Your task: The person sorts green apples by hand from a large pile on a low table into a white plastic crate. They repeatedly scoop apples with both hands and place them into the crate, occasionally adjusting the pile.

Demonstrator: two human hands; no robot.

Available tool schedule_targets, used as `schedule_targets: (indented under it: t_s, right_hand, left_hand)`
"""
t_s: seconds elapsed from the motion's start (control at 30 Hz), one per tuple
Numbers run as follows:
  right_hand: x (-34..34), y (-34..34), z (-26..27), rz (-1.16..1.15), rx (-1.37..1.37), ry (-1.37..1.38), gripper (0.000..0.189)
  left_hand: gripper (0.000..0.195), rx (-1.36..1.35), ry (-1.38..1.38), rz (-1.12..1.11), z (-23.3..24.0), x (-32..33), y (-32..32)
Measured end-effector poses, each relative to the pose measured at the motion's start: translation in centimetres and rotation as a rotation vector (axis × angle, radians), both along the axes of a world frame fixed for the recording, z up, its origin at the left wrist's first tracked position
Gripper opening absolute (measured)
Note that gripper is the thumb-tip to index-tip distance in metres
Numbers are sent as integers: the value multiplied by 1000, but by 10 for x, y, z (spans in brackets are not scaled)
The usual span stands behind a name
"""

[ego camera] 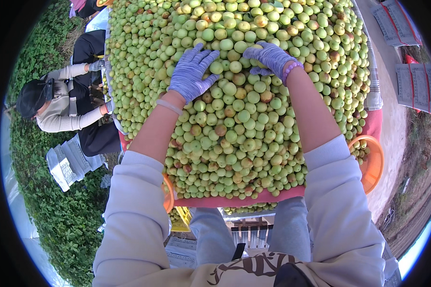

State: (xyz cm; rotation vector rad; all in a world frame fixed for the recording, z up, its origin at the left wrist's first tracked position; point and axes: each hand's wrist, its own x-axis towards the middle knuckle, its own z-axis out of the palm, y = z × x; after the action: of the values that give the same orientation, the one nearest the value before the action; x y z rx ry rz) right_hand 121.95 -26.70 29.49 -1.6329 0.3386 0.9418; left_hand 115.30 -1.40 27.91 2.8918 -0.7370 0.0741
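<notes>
A broad heap of round green fruits, apparently jujubes (237,143), some blotched reddish brown, spreads before me. My left hand (193,73), in a purple-striped knit glove, rests on the heap with its fingers apart; one fruit lies just beyond its fingertips. To its right, my right hand (269,59) wears a matching glove and a purple bead bracelet (291,70). Its fingers are bent down over the fruits, and a fruit shows between fingers and thumb. Whether that fruit is gripped cannot be told.
Orange baskets stand at the near right (371,163) and near left (168,193) corners, by the red cloth edge (237,201). A yellow crate (182,219) sits below. At the left another person (63,97) in gloves works beside the heap. Folded cartons (418,88) lie right.
</notes>
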Motion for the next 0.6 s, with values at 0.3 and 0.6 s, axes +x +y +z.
schedule_targets:
  t_s: [0.3,0.6]
  right_hand:
    - [-31,-54,-36,80,469,-481,34]
    - [-141,-92,-15,-429,552,2,27]
  left_hand:
    - [57,-276,29,93,9,-29,-1]
    - [50,-213,-13,-90,-7,-78,-69]
